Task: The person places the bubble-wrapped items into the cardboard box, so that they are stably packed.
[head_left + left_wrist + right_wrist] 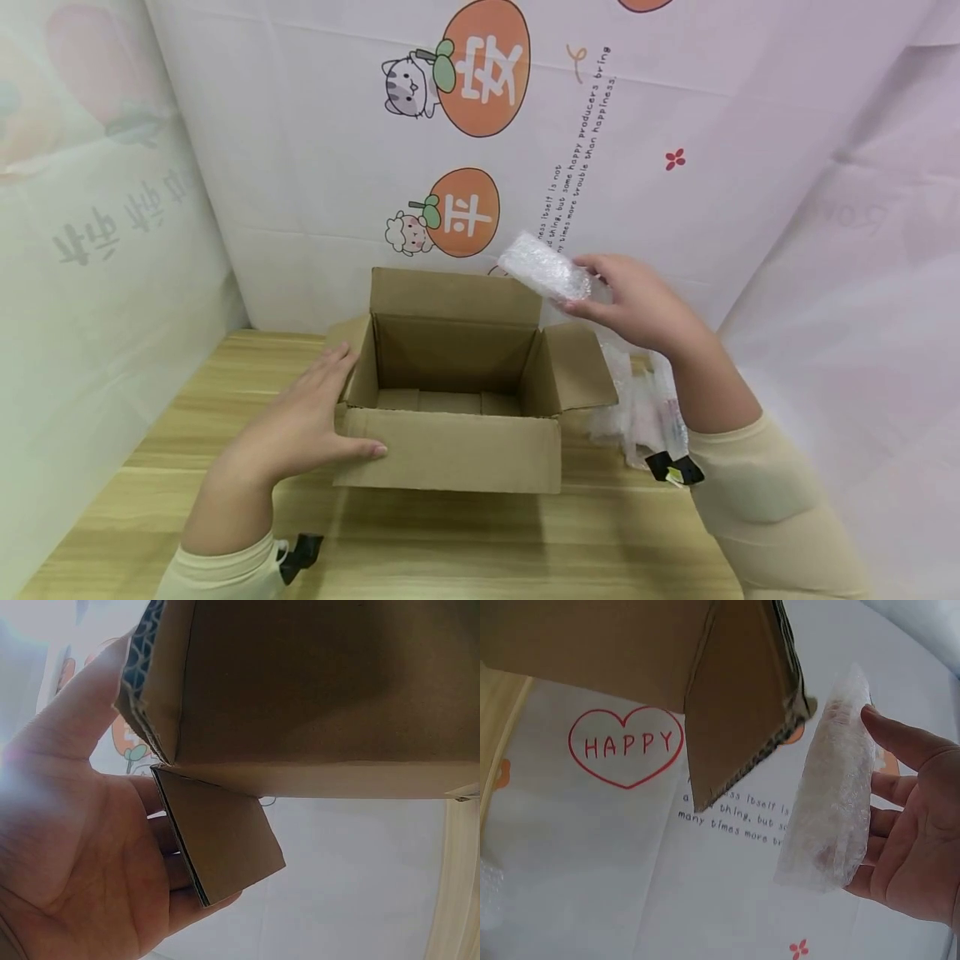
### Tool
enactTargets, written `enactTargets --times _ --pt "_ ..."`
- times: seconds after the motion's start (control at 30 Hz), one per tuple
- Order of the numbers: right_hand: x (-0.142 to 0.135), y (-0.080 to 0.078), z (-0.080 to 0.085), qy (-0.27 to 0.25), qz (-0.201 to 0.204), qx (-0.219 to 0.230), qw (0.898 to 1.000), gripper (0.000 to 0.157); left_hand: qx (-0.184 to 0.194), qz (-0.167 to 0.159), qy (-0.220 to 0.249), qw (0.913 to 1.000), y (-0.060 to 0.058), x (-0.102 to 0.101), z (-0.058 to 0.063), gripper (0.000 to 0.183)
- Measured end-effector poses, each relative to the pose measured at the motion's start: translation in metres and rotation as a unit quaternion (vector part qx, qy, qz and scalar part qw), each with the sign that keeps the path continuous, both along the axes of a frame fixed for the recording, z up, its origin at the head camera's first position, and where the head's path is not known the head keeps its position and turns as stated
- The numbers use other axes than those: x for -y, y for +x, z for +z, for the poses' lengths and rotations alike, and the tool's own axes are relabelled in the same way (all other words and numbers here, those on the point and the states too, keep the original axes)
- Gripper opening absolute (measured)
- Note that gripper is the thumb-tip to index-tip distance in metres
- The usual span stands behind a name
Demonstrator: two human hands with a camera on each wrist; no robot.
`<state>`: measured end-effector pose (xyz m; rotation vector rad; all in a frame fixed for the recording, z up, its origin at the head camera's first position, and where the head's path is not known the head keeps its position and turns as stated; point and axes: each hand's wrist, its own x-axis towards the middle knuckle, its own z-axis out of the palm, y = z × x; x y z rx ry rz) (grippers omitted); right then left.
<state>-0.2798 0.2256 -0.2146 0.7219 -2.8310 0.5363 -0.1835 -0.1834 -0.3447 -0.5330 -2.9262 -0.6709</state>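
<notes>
Box (453, 354): cardboard, flaps (465, 296) spread, corrugated edges.
Packet (542, 267): above box's right rear; oblong, shiny bubble wrap.
Left hand (303, 429): left of box, fingers nearly straight against left flap (221, 836), thumb over front flap (465, 454), seemingly steadying it.
Right hand (636, 304): pinches packet's end between thumb and fingers, likely keeping it clear.
Wraps (642, 414): crinkled, clear, right of box.

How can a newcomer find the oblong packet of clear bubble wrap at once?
On the pale wooden table stands an open, brown cardboard box. In the head view, above its right rear corner, a bare right hand grips the oblong packet. Unlike the clear plastic material lying right of the box, it is held aloft.
</notes>
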Motion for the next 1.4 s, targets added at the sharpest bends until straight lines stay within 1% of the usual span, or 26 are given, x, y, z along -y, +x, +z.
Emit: enactTargets --times 0.13,0.3,0.43,0.5,0.63,0.73,0.8,0.93,1.07,1.27,1.4 --pt "0.015 -0.008 -0.002 0.018 0.016 0.012 1.0 0.069 0.0 0.0 -0.002 1.0 0.0 0.0 0.0 0.13" --pt "0.033 -0.016 -0.005 0.051 0.047 0.013 0.997 0.066 0.008 0.003 -0.006 0.9999 -0.001 0.001 0.0 0.129" --pt "0.047 -0.019 -0.007 0.081 0.071 0.015 0.994 0.064 0.013 0.005 -0.009 0.9999 -0.001 0.002 -0.001 0.13" --pt "0.055 -0.02 -0.008 0.092 0.08 0.016 0.992 0.065 0.01 0.004 -0.008 0.9999 -0.002 0.002 -0.001 0.13" --pt "0.069 -0.025 -0.011 0.116 0.107 0.005 0.987 0.067 0.002 0.003 -0.004 1.0 -0.002 0.002 -0.001 0.131" --pt "0.078 -0.03 -0.015 0.127 0.128 -0.005 0.984 0.065 0.001 0.003 -0.005 1.0 -0.003 0.003 -0.001 0.131" --pt "0.084 -0.033 -0.019 0.126 0.136 0.0 0.983 0.063 0.005 0.003 -0.006 1.0 -0.003 0.003 -0.001 0.131" --pt "0.093 -0.037 -0.028 0.135 0.138 0.012 0.981 0.063 0.011 0.005 -0.011 0.9999 -0.005 0.004 -0.003 0.13" --pt "0.101 -0.04 -0.035 0.155 0.138 0.018 0.978 0.063 0.01 0.006 -0.012 0.9999 -0.007 0.004 -0.004 0.131" --pt "0.11 -0.041 -0.042 0.161 0.14 0.045 0.976 0.063 0.01 0.01 -0.013 0.9998 -0.008 0.004 -0.004 0.131" --pt "0.115 -0.041 -0.047 0.168 0.143 0.046 0.974 0.062 0.01 0.01 -0.013 0.9998 -0.007 0.004 -0.003 0.131"
